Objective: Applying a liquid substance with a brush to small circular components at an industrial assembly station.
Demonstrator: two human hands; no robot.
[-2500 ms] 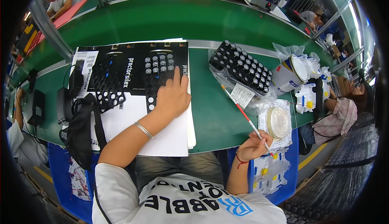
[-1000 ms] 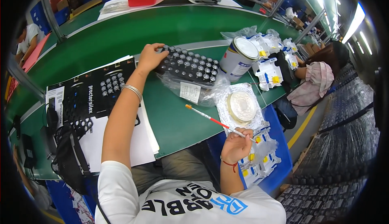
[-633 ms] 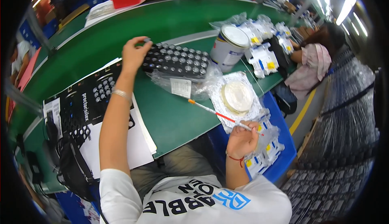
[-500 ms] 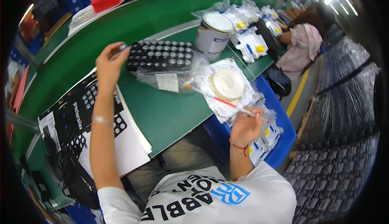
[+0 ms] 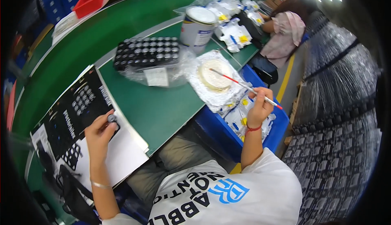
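My left hand (image 5: 99,132) pinches a small round silver-topped knob (image 5: 111,118) and holds it against the black front panel (image 5: 77,113) lying on white sheets at the left. My right hand (image 5: 259,107) grips a thin red-and-white brush (image 5: 240,85), its tip resting over a shallow round dish of pale paste (image 5: 215,71) that sits on a crinkled plastic bag. A black tray of several silver-topped knobs (image 5: 147,52) lies farther back on the green table (image 5: 159,107).
A white paint can (image 5: 197,24) stands behind the dish, with bagged parts (image 5: 236,31) beyond it. A blue bin (image 5: 240,123) of small bags hangs at the table's near edge. A red tray (image 5: 88,3) sits at the far side. Another person (image 5: 285,25) works at the right.
My left hand went to the knob tray, picked up a knob and came back to the black panel. My right hand swung the brush tip over the paste dish. My view turned right.
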